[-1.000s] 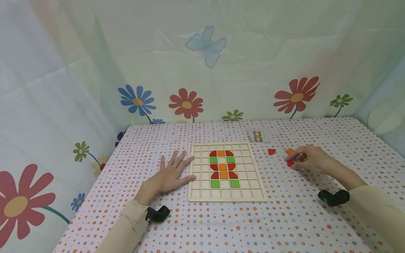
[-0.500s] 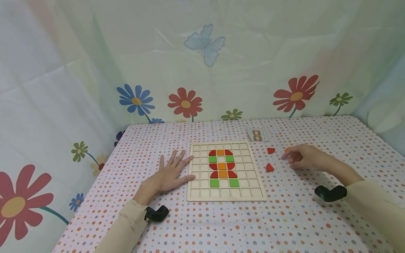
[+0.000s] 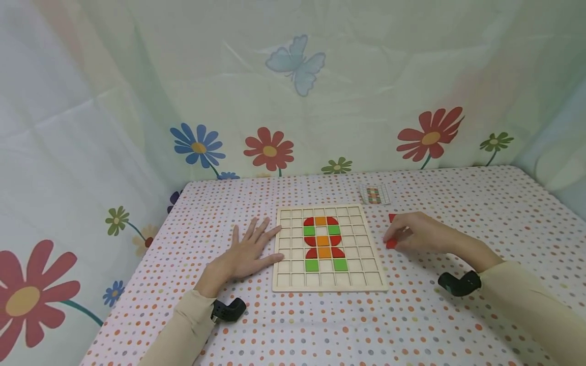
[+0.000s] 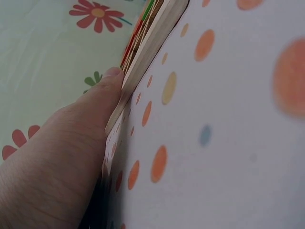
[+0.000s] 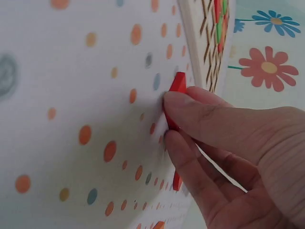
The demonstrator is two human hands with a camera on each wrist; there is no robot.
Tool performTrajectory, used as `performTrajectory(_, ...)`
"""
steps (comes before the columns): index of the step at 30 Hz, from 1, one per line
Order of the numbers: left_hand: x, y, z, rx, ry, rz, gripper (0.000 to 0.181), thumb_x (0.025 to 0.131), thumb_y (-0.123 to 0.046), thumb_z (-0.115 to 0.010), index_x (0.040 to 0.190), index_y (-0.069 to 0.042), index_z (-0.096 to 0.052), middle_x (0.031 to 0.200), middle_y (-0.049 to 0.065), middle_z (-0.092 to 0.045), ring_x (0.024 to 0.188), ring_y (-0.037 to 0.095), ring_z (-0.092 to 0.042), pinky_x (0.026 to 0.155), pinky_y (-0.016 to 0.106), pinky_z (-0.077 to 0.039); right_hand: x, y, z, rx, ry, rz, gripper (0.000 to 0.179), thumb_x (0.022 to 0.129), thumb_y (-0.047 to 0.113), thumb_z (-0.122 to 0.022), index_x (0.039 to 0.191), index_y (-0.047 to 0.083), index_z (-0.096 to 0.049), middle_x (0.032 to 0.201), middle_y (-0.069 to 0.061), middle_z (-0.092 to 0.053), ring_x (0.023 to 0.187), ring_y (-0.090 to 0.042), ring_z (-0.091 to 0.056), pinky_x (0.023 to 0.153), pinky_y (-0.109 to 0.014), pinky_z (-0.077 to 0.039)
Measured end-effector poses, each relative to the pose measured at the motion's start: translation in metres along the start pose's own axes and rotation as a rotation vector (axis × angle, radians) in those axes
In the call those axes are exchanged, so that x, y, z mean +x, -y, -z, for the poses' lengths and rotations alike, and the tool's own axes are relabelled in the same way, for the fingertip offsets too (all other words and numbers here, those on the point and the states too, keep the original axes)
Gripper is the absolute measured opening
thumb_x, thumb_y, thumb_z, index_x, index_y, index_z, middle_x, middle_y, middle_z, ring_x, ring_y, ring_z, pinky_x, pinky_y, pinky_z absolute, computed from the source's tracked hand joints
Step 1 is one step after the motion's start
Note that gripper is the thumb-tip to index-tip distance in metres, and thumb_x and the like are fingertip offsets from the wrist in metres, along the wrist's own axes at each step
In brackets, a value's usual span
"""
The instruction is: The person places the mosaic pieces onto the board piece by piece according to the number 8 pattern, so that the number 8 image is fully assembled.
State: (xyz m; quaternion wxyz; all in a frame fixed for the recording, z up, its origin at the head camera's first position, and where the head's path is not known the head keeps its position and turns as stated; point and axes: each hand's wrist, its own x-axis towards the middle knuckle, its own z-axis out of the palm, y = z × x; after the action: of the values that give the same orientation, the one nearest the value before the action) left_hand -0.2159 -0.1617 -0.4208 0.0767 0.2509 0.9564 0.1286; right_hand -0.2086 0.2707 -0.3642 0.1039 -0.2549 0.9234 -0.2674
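Observation:
A wooden grid board (image 3: pixel 284 280) lies on the table with red, orange and green tiles set in its middle squares. My left hand (image 3: pixel 244 255) rests with spread fingers at the board's left side, thumb (image 4: pixel 107 88) and a fingertip on its edge. Right of the board, my right hand (image 3: pixel 421 233) pinches a red quarter-circle tile (image 5: pixel 178 83) between thumb and fingers, low over the tablecloth. Another red tile (image 3: pixel 391 217) lies just behind that hand, partly covered by it. In the right wrist view, an orange tile (image 5: pixel 158 224) shows at the bottom edge.
A small pattern card (image 3: pixel 374 195) lies behind the board's far right corner. A dotted cloth (image 3: pixel 320 330) covers the table. A flowered curtain (image 3: pixel 357 101) hangs behind and to the sides.
My right hand has slid a red tile left toward the board, let it go, gone back near the orange tile, then returned left to pinch the red tile. My left hand stays put.

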Motion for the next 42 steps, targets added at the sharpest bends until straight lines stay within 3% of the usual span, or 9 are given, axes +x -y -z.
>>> performTrajectory(8,0.000,-0.003,0.003,0.017,0.009,0.014,0.080,0.103,-0.067,-0.045,0.169,-0.030,-0.020,0.176,0.007,-0.004,0.161,0.035,0.008,0.119,0.073,0.010,-0.002,-0.002,0.002,-0.010,0.013,-0.043,0.020,0.083,-0.005,-0.084,0.099,0.005,-0.078,0.102,-0.004,-0.072,0.095,-0.024,-0.071,0.084,-0.045,-0.061)
performTrajectory(17,0.003,-0.004,0.003,0.016,0.010,-0.003,0.080,0.104,-0.066,-0.046,0.169,-0.029,-0.020,0.176,0.007,-0.003,0.161,0.036,0.008,0.119,0.073,0.011,-0.006,-0.005,0.002,-0.049,-0.009,-0.136,0.023,0.081,0.001,-0.088,0.094,0.006,-0.070,0.094,-0.002,-0.067,0.086,-0.021,-0.063,0.078,-0.041,-0.056)
performTrajectory(24,0.003,-0.007,0.004,0.021,0.018,-0.004,0.080,0.103,-0.067,-0.045,0.169,-0.030,-0.019,0.176,0.007,-0.002,0.161,0.037,0.009,0.119,0.073,0.011,-0.014,-0.008,0.001,-0.064,-0.062,-0.085,0.020,0.080,0.004,-0.089,0.093,0.010,-0.076,0.092,0.002,-0.066,0.084,-0.016,-0.060,0.074,-0.033,-0.056)
performTrajectory(28,0.004,-0.007,0.004,0.024,0.018,0.005,0.080,0.103,-0.067,-0.046,0.169,-0.030,-0.019,0.176,0.007,-0.003,0.161,0.036,0.009,0.119,0.073,0.011,-0.015,-0.007,0.001,-0.064,-0.078,-0.053,0.019,0.081,0.005,-0.089,0.088,0.014,-0.073,0.087,0.006,-0.064,0.079,-0.013,-0.056,0.069,-0.026,-0.052)
performTrajectory(33,0.003,-0.005,0.003,0.022,0.009,0.008,0.080,0.103,-0.067,-0.045,0.169,-0.029,-0.020,0.176,0.007,-0.004,0.161,0.035,0.008,0.119,0.073,0.011,-0.015,-0.002,0.000,-0.025,-0.070,-0.032,0.021,0.083,0.000,-0.086,0.086,0.012,-0.068,0.086,0.006,-0.065,0.078,-0.011,-0.058,0.068,-0.026,-0.052)
performTrajectory(38,0.001,-0.004,0.003,0.011,0.005,0.008,0.081,0.103,-0.067,-0.046,0.169,-0.029,-0.020,0.176,0.007,-0.004,0.161,0.036,0.008,0.119,0.073,0.011,-0.012,0.020,-0.008,-0.006,-0.044,0.000,0.016,0.085,-0.001,-0.083,0.099,0.004,-0.078,0.092,0.004,-0.068,0.084,-0.012,-0.062,0.074,-0.027,-0.058)
performTrajectory(42,-0.001,-0.003,0.002,0.001,0.001,0.006,0.080,0.103,-0.066,-0.046,0.169,-0.029,-0.021,0.176,0.008,-0.005,0.161,0.037,0.007,0.119,0.073,0.010,-0.008,0.045,-0.016,0.012,0.026,0.041,0.016,0.087,0.002,-0.083,0.102,0.007,-0.082,0.092,0.005,-0.064,0.086,-0.010,-0.063,0.077,-0.027,-0.060)
